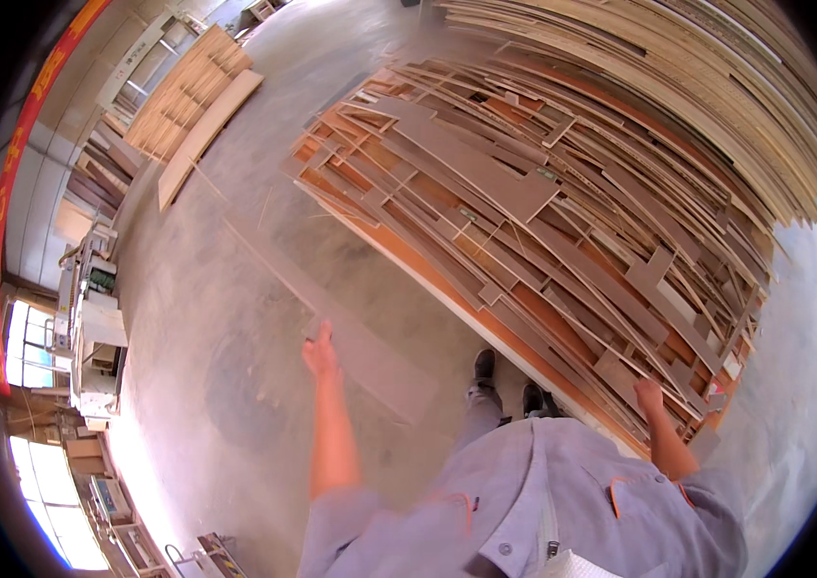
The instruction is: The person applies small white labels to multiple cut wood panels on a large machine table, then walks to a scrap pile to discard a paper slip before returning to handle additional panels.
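My left hand point(322, 353) is closed on the edge of a long grey-brown board point(358, 358). The board slants over the concrete floor, its narrow end reaching away to the upper left and its wide end closer to my body. At the near right edge of a broad heap of offcuts, my right hand point(650, 393) has curled fingers. A brown board piece point(618, 374) lies right beside it; what those fingers hold, if anything, is hidden. Brown strips and panels point(510, 188) lie crisscrossed over orange sheets point(399, 246) in the heap.
Long stacked boards point(717, 77) lie beyond the heap on the right. A light wooden stack point(187, 96) with a leaning panel point(208, 140) stands far left. Machinery point(95, 328) lines the left side by the windows. My shoes point(485, 363) are close to the heap's pale edge.
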A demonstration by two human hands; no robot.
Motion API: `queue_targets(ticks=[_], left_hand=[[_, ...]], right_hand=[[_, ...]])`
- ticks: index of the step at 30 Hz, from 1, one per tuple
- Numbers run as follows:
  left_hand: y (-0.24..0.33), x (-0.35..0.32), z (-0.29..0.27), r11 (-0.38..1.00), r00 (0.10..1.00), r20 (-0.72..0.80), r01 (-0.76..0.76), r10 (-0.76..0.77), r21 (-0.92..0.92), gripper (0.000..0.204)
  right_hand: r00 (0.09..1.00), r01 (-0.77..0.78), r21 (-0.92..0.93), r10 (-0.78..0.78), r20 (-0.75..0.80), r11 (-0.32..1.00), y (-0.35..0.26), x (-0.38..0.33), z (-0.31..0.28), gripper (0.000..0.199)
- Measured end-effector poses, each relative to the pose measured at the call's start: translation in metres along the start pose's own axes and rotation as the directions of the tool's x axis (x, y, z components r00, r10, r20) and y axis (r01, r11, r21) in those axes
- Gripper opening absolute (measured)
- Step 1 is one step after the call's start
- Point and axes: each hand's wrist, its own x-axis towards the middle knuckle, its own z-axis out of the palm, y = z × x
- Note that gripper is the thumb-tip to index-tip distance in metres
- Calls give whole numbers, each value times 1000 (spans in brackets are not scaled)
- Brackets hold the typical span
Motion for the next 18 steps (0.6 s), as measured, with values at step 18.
queue_targets(ticks=[18], left_hand=[[-265, 4, 259, 701, 115, 803, -426, -585, 572, 56]], right_hand=[[623, -593, 781, 724, 294, 194, -249, -137, -3, 41]])
